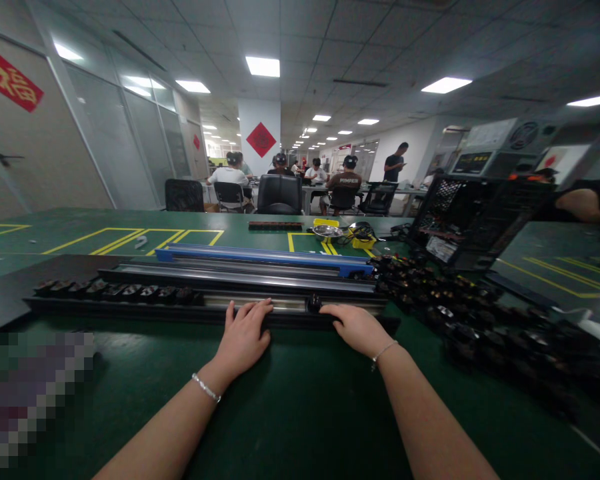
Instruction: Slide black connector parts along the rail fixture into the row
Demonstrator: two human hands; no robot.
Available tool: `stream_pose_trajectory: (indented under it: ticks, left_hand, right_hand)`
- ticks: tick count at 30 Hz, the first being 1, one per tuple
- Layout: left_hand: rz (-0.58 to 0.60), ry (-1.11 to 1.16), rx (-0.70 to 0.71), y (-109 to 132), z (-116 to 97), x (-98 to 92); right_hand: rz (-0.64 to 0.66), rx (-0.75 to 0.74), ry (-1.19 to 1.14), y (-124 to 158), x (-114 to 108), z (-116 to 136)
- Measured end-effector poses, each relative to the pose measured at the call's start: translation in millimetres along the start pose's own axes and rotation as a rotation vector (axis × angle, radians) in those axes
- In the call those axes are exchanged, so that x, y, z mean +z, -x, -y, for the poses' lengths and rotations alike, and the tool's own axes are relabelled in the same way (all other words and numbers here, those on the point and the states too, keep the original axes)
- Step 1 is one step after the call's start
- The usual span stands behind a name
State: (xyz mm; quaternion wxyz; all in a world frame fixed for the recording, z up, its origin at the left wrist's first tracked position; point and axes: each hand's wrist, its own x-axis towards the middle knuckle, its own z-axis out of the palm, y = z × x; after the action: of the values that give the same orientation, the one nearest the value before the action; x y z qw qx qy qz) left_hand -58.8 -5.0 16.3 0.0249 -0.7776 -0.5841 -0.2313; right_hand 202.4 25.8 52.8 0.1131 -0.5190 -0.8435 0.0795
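A long black channel lies across the green table in front of me. Along its left half sits a row of several small black-and-silver parts. My left hand rests on the channel's near edge near the middle, fingers spread and holding nothing. Farther right, my right hand has its fingers together at a small black part standing in the channel. The fingertips meet that part's right side; the thumb is mostly hidden. Bare metallic strip shows in the channel between my hands.
Behind lie another dark rail and a blue rail. A big heap of black parts spreads at the right, before an open computer case. A metal bowl stands at the back. Several people sit at far desks.
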Motion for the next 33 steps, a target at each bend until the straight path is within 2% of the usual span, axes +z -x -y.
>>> stream_pose_trajectory:
  ticks: [33]
  left_hand:
    - [-0.005,0.0,0.002,-0.1,1.3,0.8]
  right_hand:
    - [-0.017,0.087,-0.009,4.9,-7.4,-9.4]
